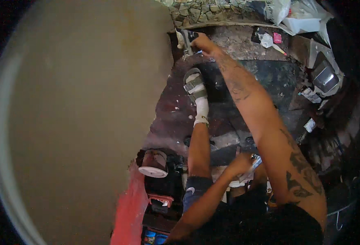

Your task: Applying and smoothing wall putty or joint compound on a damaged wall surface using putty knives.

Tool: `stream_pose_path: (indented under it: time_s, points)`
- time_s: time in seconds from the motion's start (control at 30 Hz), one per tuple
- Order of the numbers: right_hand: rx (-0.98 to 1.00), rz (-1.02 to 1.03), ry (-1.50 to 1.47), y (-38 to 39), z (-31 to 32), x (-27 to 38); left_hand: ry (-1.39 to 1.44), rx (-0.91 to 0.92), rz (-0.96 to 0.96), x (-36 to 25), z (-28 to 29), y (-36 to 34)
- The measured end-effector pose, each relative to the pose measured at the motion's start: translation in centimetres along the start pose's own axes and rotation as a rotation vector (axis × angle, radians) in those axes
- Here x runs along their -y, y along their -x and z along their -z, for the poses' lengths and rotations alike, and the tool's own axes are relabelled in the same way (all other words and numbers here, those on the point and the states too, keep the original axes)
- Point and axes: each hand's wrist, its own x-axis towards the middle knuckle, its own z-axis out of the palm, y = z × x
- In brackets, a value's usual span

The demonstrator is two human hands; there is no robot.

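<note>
Nearest the camera, the tattooed right arm (265, 130) covers part of the dark ground (276, 79). Just beyond the toe of the sandal (194, 83), the right hand (204, 44) grips a flat-bladed tool (185, 43); its shape is hard to make out, and whether it touches the tan surface (77, 122) left of the sandal I cannot tell. Bodyward and right of the sandal, the left hand (238, 165) is closed around a silvery object (256, 161), mostly hidden and unidentifiable. Bodyward and left of the sandal stands a pale-rimmed bucket (153, 172). Far beyond and right of it, plastic bags (278, 10) are cut off by the lens edge; a metal container (326, 77) sits right of the sandal.
</note>
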Motion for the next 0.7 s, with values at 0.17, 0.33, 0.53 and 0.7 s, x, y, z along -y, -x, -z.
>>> stream_pose_path:
  time_s: [0.17, 0.33, 0.53, 0.7]
  points:
    - [-0.106, -0.039, 0.295, -3.7, -0.4, -1.5, -0.011, -0.149, -0.120, 0.1, -0.7, -0.6]
    - [-0.150, 0.129, 0.371, -3.3, -3.8, -1.5, 0.044, -0.213, -0.067, 2.2, -1.2, 0.0]
    - [-0.213, 0.160, 0.595, -3.7, -3.7, -0.2, 0.088, -0.094, -0.017, -0.7, -0.7, -0.7]
    - [-0.154, 0.114, 0.533, -1.8, -5.9, 0.4, -0.334, 0.060, -0.194, 1.7, -2.9, -1.6]
